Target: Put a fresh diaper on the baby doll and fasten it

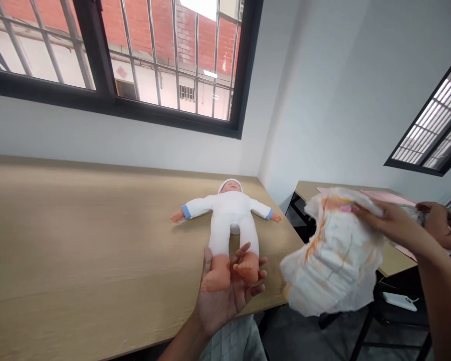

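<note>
Baby doll (231, 215) supine on wood-top table (78, 250). Left hand (218, 311), 6 o'clock, clamped around raised feet. Right hand (383, 223), 3 o'clock, gripping crumpled disposable diaper (332, 255), off doll.

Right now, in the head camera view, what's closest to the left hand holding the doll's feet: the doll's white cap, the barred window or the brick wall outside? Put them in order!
1. Doll's feet: held in the left hand.
2. Doll's white cap: up the table.
3. Barred window: on the wall behind the table.
4. Brick wall: outside, beyond the window.
</note>
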`<state>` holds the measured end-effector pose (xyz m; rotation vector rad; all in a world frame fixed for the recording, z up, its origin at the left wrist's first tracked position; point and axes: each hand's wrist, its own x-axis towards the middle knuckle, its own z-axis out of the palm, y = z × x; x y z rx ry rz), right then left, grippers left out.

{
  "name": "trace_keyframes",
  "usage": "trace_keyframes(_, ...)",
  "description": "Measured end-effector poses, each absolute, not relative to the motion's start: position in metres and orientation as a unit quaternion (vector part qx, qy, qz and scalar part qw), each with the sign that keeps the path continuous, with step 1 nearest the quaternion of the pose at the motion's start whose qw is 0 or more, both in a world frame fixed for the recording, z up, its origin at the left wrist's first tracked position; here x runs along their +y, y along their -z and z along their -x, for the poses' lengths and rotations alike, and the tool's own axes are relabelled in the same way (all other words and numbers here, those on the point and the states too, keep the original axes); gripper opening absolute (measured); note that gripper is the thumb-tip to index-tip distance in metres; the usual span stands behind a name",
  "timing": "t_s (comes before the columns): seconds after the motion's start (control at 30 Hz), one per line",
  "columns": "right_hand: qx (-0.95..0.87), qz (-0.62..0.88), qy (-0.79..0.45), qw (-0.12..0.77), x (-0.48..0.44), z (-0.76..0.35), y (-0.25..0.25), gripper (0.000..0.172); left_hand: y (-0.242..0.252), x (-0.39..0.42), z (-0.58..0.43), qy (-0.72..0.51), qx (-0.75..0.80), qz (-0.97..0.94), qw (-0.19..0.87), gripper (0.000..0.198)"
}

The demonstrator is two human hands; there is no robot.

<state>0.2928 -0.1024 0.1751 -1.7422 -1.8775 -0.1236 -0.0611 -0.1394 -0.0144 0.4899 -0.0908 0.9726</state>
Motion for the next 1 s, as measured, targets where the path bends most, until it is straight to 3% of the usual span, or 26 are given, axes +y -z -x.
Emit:
trace_keyframes(0.13, -0.665, 0.645, 0.193, 0.324, -0.102, -0.274, -0.194, 0.038, -0.022, -0.132, 0.068, -0.464, -0.028, -0.263, 0.846, 0.081)
trace_keyframes(0.23, -0.745, 0.582, 0.144, 0.294, -0.110, -0.237, -0.160, 0.040, -0.048, -0.123, 0.074, -0.466, -0.004, -0.282, 0.839, 0.072)
trace_keyframes(0.3, -0.800, 0.553, 0.083, 0.217, -0.116, -0.208, -0.115, 0.040, -0.064, -0.116, 0.077, -0.466, 0.001, -0.303, 0.831, 0.064)
trace_keyframes(0.43, -0.842, 0.538, -0.021, 0.041, -0.127, -0.161, -0.017, 0.063, -0.091, -0.101, 0.082, -0.452, 0.000, -0.340, 0.825, 0.062)
trace_keyframes(0.53, -0.828, 0.556, -0.066, -0.014, -0.135, -0.143, 0.023, 0.084, -0.109, -0.089, 0.083, -0.429, 0.007, -0.347, 0.834, 0.063)
trace_keyframes(0.73, -0.829, 0.547, -0.109, -0.035, -0.135, -0.130, 0.024, 0.093, -0.131, -0.072, 0.080, -0.407, 0.010, -0.375, 0.833, 0.058)
trace_keyframes(1.0, -0.919, 0.363, -0.154, -0.002, -0.121, -0.112, 0.029, 0.093, -0.141, -0.059, 0.082, -0.393, -0.002, -0.384, 0.835, 0.048)
